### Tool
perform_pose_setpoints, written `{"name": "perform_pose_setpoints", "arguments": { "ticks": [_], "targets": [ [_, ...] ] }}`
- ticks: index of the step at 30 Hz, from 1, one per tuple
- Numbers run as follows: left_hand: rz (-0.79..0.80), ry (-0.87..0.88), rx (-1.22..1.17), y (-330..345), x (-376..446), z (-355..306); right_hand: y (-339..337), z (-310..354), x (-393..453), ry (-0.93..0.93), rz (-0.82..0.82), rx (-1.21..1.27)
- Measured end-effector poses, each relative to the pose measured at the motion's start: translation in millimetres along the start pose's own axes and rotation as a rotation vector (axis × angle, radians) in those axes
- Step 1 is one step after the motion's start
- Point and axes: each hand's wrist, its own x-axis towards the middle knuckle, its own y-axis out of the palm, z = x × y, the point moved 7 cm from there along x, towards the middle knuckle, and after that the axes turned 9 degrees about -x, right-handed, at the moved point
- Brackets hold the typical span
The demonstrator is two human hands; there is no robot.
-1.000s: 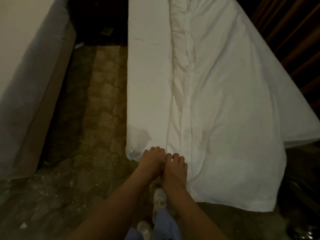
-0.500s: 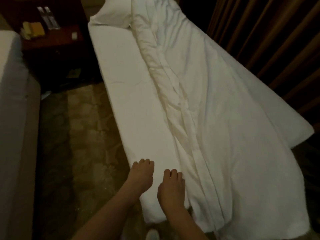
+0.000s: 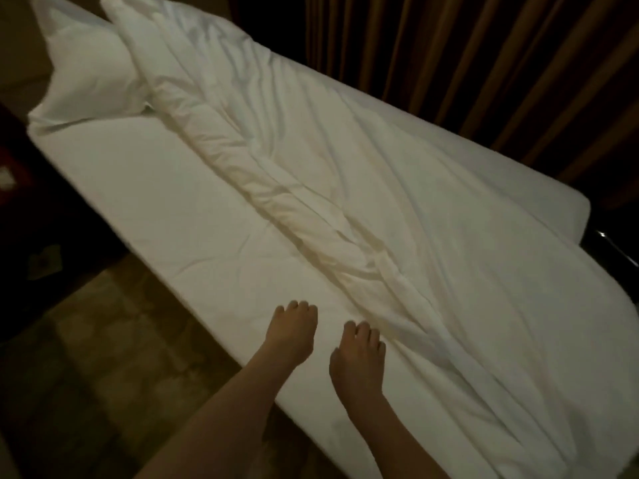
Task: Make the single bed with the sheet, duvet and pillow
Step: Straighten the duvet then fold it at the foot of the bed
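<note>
A white sheet [image 3: 155, 202] covers the mattress, and its left strip lies bare and fairly smooth. The white duvet [image 3: 432, 243] is bunched in a long ridge down the middle of the bed. It spreads over the right half and hangs off the right side and the foot. A white pillow [image 3: 86, 70] lies at the far head end, touching the duvet's top. My left hand [image 3: 292, 331] and my right hand [image 3: 359, 354] are side by side over the sheet near the foot, a little apart. Their fingers bend loosely downward with no cloth visibly gathered in them.
Brown curtains [image 3: 449, 63] hang close behind the bed's right side. Patterned carpet [image 3: 103, 357] runs along the left side. A dark bedside table [image 3: 14, 167] stands at the far left, with a scrap of paper [image 3: 45, 262] on the floor near it.
My hands have left the mattress's foot corner, parted and come up over the sheet. The view has swung up toward the head end, so the pillow shows.
</note>
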Motion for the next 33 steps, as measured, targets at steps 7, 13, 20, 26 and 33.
{"name": "perform_pose_setpoints", "arguments": {
  "ticks": [7,13,20,26,33],
  "targets": [
    [-0.088,0.231,0.137,-72,111,39,1,19,97,0.268,-0.049,-0.036],
    [-0.182,0.488,0.220,-104,236,42,45,31,212,0.411,-0.016,-0.009],
    [-0.072,0.604,0.253,-76,344,77,94,39,312,0.478,0.027,-0.089],
    [-0.225,0.814,0.284,-52,427,97,145,8,355,0.557,0.024,-0.383],
    [-0.156,0.999,0.254,-49,466,87,134,20,421,0.567,-0.010,-0.375]
  ]
}}
